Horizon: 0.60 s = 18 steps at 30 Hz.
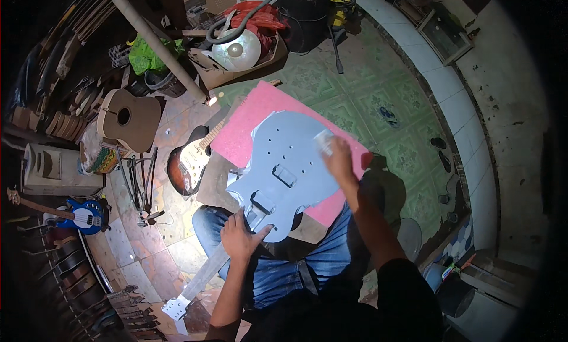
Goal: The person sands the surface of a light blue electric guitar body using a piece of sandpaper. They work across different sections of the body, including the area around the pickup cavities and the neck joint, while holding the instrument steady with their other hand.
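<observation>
Centre of frame: pale grey guitar (pixel 278 159), body laid over a pink sheet (pixel 235 135), neck running to lower left, ending in a white headstock (pixel 175 308). Body shows small drilled holes and two rectangular cutouts.

Right hand (pixel 339 160), right of centre: grip closed on a whitish pad (pixel 323 141), set against the body near its right edge; pad and fingers blurred.

Left hand (pixel 239 235), below centre: lies over the neck joint, thumb spread away from fingers toward the body; cannot tell whether this grip closes round the neck.

Sunburst guitar (pixel 190 164) left of the pink sheet. Acoustic guitar body (pixel 141 131) at upper left, blue bass (pixel 87 216) at far left. Green tiled floor (pixel 367 64) at upper right.
</observation>
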Motion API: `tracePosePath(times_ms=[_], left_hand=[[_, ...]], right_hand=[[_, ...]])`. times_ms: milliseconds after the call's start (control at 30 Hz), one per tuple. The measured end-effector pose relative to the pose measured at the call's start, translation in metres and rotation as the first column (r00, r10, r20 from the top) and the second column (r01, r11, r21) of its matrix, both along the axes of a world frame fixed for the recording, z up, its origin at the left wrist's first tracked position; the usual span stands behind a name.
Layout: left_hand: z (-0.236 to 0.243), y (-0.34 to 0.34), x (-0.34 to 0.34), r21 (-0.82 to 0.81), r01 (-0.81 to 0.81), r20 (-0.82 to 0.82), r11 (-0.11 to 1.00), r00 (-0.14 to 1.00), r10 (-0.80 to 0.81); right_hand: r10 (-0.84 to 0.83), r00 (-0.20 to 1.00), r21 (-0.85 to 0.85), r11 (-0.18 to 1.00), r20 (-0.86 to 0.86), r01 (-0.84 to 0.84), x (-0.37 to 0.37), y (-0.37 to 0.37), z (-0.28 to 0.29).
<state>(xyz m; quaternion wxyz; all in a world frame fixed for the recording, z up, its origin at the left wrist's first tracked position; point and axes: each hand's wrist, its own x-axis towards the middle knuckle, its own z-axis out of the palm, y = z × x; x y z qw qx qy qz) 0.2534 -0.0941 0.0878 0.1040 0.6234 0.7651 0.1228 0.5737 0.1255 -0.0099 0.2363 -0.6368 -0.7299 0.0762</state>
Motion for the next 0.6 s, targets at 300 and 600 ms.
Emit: tracePosePath(times_ms=[300, 600], left_hand=[[-0.005, -0.002, -0.005, -0.024, -0.02, -0.021, 1.0, 1.0, 0.019], [-0.003, 0.006, 0.007, -0.063, 0.005, 0.044, 0.998, 0.999, -0.003]], right_hand=[[0.355, 0.932, 0.023, 0.935, -0.067, -0.355, -0.07, -0.047, 0.026], [-0.177, 0.983, -0.03, 0.984, -0.038, 0.176, -0.001, 0.024, -0.011]])
